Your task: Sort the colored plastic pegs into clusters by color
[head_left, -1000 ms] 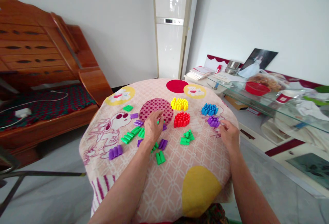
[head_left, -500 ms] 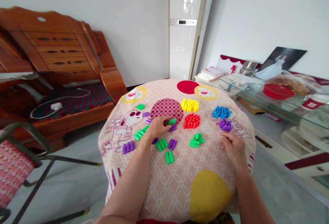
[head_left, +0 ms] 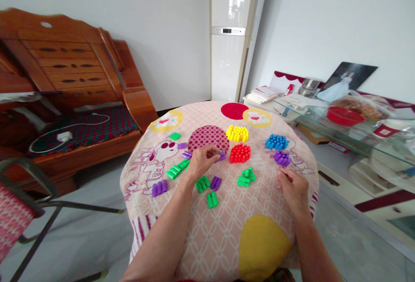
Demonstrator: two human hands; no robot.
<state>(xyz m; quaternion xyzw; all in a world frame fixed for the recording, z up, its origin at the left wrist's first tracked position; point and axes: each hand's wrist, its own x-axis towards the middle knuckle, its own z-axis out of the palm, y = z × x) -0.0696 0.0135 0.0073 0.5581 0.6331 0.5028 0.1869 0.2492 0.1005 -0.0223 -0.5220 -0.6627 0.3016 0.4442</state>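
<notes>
My left hand [head_left: 203,161] reaches to the middle of the table, thumb and fingers closed on a purple block [head_left: 222,155]. A bit of green shows just behind that block, mostly hidden by the fingers. My right hand [head_left: 294,188] rests at the right side with its fingers curled in, and no object shows in it. Just beyond it stands a cluster of purple blocks [head_left: 282,158]. Around my left forearm lie loose green blocks [head_left: 212,200] and purple blocks [head_left: 160,188]. Some green blocks [head_left: 246,177] are grouped between my hands.
Red blocks [head_left: 240,153], yellow blocks [head_left: 237,133] and blue blocks [head_left: 276,141] stand in separate clusters on the patterned tablecloth [head_left: 220,239]. A wooden bench [head_left: 71,66] is at the left. A glass-topped cabinet [head_left: 324,118] with a red bowl [head_left: 345,115] stands right.
The fingers of my left hand have shifted from the green block to the purple block beside it. My right hand has stayed put. The view has turned slightly right.
</notes>
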